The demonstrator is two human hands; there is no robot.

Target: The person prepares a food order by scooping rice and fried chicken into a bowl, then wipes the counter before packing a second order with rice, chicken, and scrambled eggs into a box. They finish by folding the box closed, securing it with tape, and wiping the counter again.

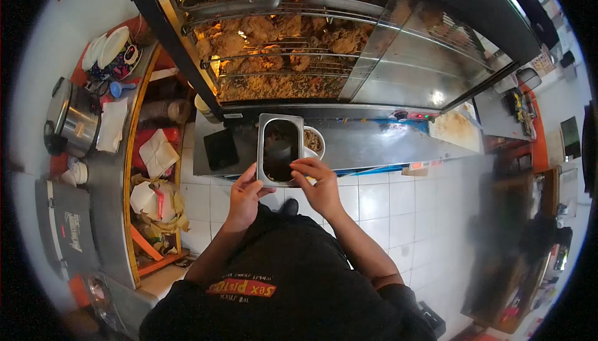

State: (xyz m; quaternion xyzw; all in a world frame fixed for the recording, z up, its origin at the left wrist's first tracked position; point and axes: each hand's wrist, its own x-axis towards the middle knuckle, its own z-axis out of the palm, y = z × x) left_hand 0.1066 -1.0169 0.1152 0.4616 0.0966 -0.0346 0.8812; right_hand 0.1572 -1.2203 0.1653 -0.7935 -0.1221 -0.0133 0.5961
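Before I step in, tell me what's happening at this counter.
A person's left grip holds a rectangular stainless-steel pan by its near left corner; the right grip reaches over its near right rim. The pan's dark interior is hard to make out. Beside it, a white bowl holds shredded-looking food on the steel counter, before a display cabinet of breaded food.

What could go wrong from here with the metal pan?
The left hand grips the metal pan at its near corner, so the pan might tip if that grip slips. The white bowl looks very close beside it, so a sideways bump could spill the bowl's contents.
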